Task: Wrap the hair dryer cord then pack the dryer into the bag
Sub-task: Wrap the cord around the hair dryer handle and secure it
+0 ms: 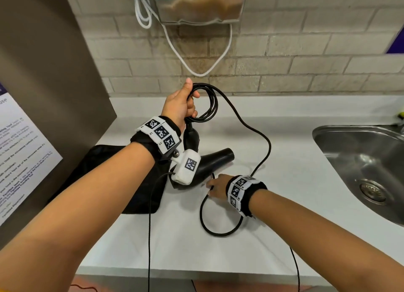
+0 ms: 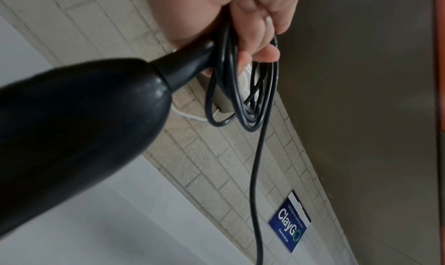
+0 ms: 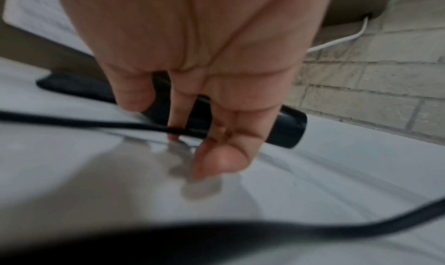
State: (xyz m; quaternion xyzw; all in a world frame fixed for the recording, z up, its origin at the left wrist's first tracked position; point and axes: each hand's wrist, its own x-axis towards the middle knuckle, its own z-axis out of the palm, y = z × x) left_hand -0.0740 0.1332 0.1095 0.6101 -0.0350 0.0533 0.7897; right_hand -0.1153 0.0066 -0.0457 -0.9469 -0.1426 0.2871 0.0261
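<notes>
My left hand (image 1: 181, 104) is raised over the counter and grips a coil of black cord (image 1: 213, 104) together with the cord end of the hair dryer's handle. In the left wrist view the left hand's fingers (image 2: 255, 27) curl round the coil (image 2: 243, 98), and the black dryer (image 2: 72, 126) hangs below. The dryer (image 1: 214, 160) has its nozzle pointing right, beside a flat black bag (image 1: 122, 178). The loose cord (image 1: 262, 143) trails right and loops on the counter. My right hand (image 1: 216, 185) is low by the nozzle (image 3: 286, 128), with the cord (image 3: 96, 123) running between its fingers (image 3: 216, 155).
A steel sink (image 1: 323, 130) is set into the white counter (image 1: 284, 193) at the right. On the brick wall hang a metal dispenser (image 1: 196, 5) and a white cable (image 1: 196, 71). A brown panel with a printed notice (image 1: 21, 149) stands at the left.
</notes>
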